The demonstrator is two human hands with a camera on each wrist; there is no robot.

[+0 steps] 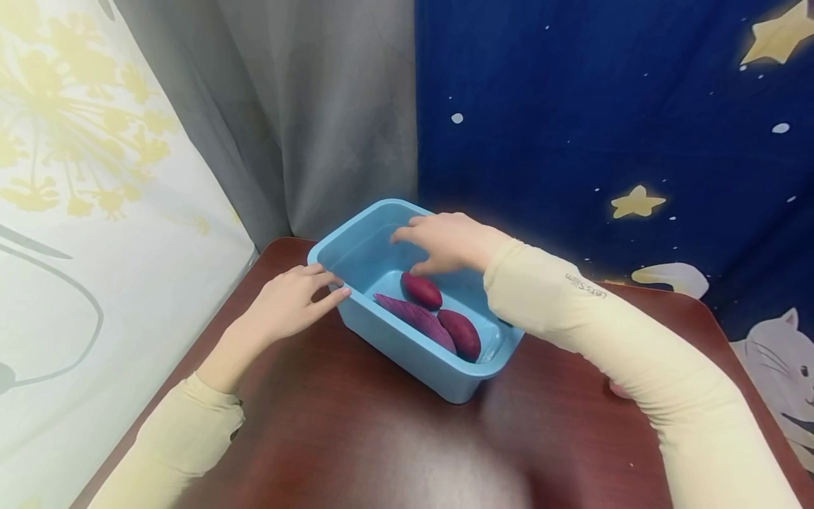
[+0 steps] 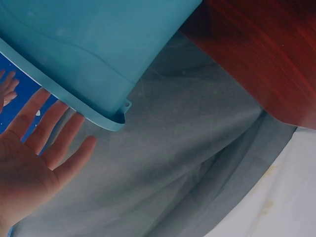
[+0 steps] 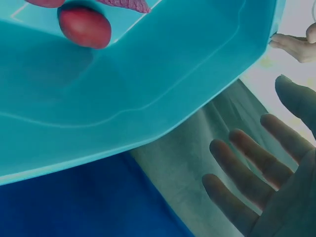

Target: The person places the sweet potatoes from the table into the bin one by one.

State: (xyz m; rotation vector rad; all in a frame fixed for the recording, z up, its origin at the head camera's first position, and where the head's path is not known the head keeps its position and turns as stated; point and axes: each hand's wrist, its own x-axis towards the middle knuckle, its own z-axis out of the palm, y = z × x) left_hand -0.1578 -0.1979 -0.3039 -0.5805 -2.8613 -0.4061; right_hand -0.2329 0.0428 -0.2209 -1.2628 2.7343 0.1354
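Observation:
A light blue plastic bin (image 1: 407, 353) stands on the table with three sweet potatoes inside. A smooth dark red sweet potato (image 1: 421, 290) lies nearer its middle; beside it are a long, ridged purple one (image 1: 416, 322) and another smooth one (image 1: 461, 334) toward the near end. My left hand (image 1: 289, 300) is at the bin's left rim, fingers extended and fingertips at the edge. Over the bin, my right hand (image 1: 448, 240) hovers with fingers spread and nothing held. In the right wrist view, one red sweet potato (image 3: 85, 27) sits well apart from that hand (image 3: 276, 182).
The brown wooden table (image 1: 305, 424) ends close behind the bin. Grey (image 1: 343, 106) and blue star-patterned curtains (image 1: 540, 141) hang at the back, with a white patterned cloth (image 1: 95, 212) on the left. A small pinkish thing (image 1: 618, 389) is mostly hidden by the right sleeve.

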